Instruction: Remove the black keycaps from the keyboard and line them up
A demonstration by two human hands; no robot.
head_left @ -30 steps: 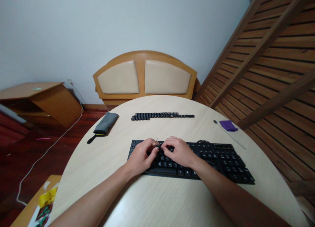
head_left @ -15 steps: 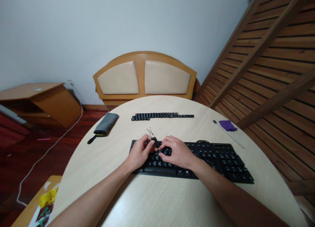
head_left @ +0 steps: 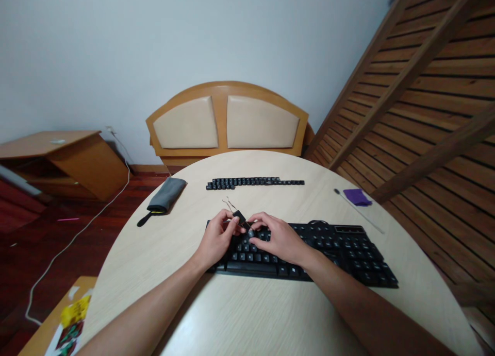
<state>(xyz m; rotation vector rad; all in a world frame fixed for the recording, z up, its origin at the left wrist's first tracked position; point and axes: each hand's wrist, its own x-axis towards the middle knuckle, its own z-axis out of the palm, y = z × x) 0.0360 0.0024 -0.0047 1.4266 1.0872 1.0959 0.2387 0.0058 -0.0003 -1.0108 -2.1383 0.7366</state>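
My left hand (head_left: 221,234) is closed on a keycap puller (head_left: 239,216), which has a black body and thin wire prongs at both ends. One pair of prongs points up and away; the other points down toward my right hand. A single black keycap (head_left: 251,233) sits at these lower prongs, above the keyboard. My right hand (head_left: 276,237) has its thumb and forefinger closed around that keycap. Beneath both hands lies a black keyboard (head_left: 356,255). My hands hide part of its upper left area.
Loose black keycaps (head_left: 245,181) stand in rows toward the table's far side. A grey pouch (head_left: 167,193) lies at the left, while a purple cloth (head_left: 357,197) and a thin brush (head_left: 358,210) lie at the right. The round table (head_left: 240,315) has a curved edge.
The keycap puller has lifted slightly and tilted further left. A keycap now shows at its lower prongs by my right fingers, raised from the keyboard.
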